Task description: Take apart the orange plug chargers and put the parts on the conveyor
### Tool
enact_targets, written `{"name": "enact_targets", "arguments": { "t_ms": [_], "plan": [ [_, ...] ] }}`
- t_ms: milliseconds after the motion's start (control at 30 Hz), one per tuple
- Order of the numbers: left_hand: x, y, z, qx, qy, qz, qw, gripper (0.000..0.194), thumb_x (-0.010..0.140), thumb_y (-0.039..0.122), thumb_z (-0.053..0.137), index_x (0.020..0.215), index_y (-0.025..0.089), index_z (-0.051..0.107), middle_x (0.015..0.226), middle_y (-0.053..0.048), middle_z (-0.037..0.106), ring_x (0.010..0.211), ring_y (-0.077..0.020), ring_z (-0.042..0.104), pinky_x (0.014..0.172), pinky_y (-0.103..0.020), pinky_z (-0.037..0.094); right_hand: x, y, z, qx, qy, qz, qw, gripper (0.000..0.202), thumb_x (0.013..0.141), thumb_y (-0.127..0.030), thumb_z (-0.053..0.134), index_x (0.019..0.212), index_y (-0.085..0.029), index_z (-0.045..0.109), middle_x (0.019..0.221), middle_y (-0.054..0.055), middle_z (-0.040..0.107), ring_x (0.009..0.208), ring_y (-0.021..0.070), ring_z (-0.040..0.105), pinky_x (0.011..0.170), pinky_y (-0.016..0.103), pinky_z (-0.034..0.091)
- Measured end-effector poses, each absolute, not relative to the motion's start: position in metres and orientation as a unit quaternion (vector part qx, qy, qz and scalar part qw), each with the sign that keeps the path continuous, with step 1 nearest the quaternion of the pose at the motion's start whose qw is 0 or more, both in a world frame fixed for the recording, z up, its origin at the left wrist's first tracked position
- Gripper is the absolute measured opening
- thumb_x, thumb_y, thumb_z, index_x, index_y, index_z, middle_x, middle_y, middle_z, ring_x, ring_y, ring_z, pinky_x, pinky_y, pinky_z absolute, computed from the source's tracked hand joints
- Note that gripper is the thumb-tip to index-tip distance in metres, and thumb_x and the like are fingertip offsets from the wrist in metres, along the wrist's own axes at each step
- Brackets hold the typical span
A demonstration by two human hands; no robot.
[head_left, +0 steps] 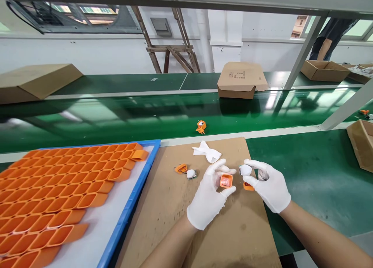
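Observation:
White gloves cover both hands. My left hand [210,194] holds a small orange housing [226,181] by its sides, its open face turned up. Between the thumb and fingers of my right hand [268,184] is a small white round part [245,170], just right of the housing and apart from it. An orange piece [248,186] lies below my right fingertips, partly hidden. On the brown cardboard [233,231] to the left rest another orange piece [181,168] and a white part [191,174] on a small board. A crumpled white cloth [207,152] lies above my left hand.
Rows of orange shells [72,182] fill a blue-edged tray [151,165] at left. An orange plug-like unit [201,127] sits on the green belt [163,118]. Beyond stands a cardboard box [241,77]; another box [361,143] is at right. A person [329,37] stands at the back right.

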State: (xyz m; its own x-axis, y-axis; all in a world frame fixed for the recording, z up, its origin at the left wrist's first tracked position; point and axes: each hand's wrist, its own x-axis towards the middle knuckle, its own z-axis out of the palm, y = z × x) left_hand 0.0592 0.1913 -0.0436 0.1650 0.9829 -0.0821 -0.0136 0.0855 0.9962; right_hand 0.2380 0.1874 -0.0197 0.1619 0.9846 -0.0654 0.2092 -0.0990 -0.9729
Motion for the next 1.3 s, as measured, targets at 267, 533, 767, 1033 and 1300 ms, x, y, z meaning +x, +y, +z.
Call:
{"name": "enact_targets", "arguments": {
  "t_ms": [267, 533, 767, 1033, 1300],
  "plan": [
    [0.047, 0.193, -0.025, 0.427, 0.407, 0.433, 0.682, 0.042, 0.064, 0.017, 0.083, 0.097, 0.022, 0.058, 0.095, -0.004, 0.072, 0.093, -0.0213, 0.07, 0.071, -0.031, 0.057, 0.239, 0.187, -0.018, -0.611, -0.478, 0.428, 0.464, 0.04, 0.063, -0.034, 0.072, 0.102, -0.025, 0.078, 0.069, -0.003, 0.048, 0.058, 0.0113, 0.033, 0.06, 0.034, 0.045],
    [0.04, 0.188, -0.018, 0.409, 0.269, 0.405, 0.772, 0.056, 0.07, 0.023, 0.083, 0.121, 0.035, 0.063, 0.13, -0.003, 0.062, 0.115, -0.023, 0.064, 0.098, -0.038, 0.053, 0.245, 0.185, -0.02, -0.632, -0.498, 0.383, 0.454, 0.043, 0.068, -0.038, 0.072, 0.109, -0.028, 0.076, 0.065, -0.004, 0.04, 0.057, 0.0119, 0.032, 0.058, 0.033, 0.036],
    [0.046, 0.184, -0.037, 0.694, 0.449, 0.446, 0.343, 0.035, 0.069, 0.017, 0.082, 0.099, 0.027, 0.067, 0.1, -0.004, 0.07, 0.093, -0.0204, 0.068, 0.084, -0.035, 0.055, 0.246, 0.183, -0.02, -0.641, -0.489, 0.35, 0.477, 0.042, 0.07, -0.036, 0.071, 0.11, -0.026, 0.075, 0.061, -0.005, 0.034, 0.055, 0.0118, 0.028, 0.054, 0.033, 0.031],
    [0.05, 0.181, -0.048, 0.736, 0.462, 0.408, 0.279, 0.036, 0.089, 0.019, 0.06, 0.121, 0.035, 0.057, 0.103, -0.001, 0.065, 0.081, -0.0131, 0.063, 0.067, -0.025, 0.052, 0.243, 0.18, -0.021, -0.625, -0.521, 0.349, 0.465, 0.038, 0.07, -0.034, 0.07, 0.107, -0.027, 0.077, 0.066, -0.003, 0.046, 0.055, 0.0118, 0.032, 0.052, 0.033, 0.037],
    [0.049, 0.178, -0.041, 0.657, 0.516, 0.329, 0.44, 0.055, 0.095, 0.028, 0.046, 0.148, 0.032, 0.03, 0.132, -0.011, 0.044, 0.119, -0.0234, 0.051, 0.105, -0.049, 0.042, 0.239, 0.174, -0.018, -0.625, -0.524, 0.374, 0.441, 0.036, 0.069, -0.033, 0.07, 0.104, -0.028, 0.078, 0.073, -0.001, 0.054, 0.056, 0.0117, 0.036, 0.055, 0.033, 0.045]
  ]
}}
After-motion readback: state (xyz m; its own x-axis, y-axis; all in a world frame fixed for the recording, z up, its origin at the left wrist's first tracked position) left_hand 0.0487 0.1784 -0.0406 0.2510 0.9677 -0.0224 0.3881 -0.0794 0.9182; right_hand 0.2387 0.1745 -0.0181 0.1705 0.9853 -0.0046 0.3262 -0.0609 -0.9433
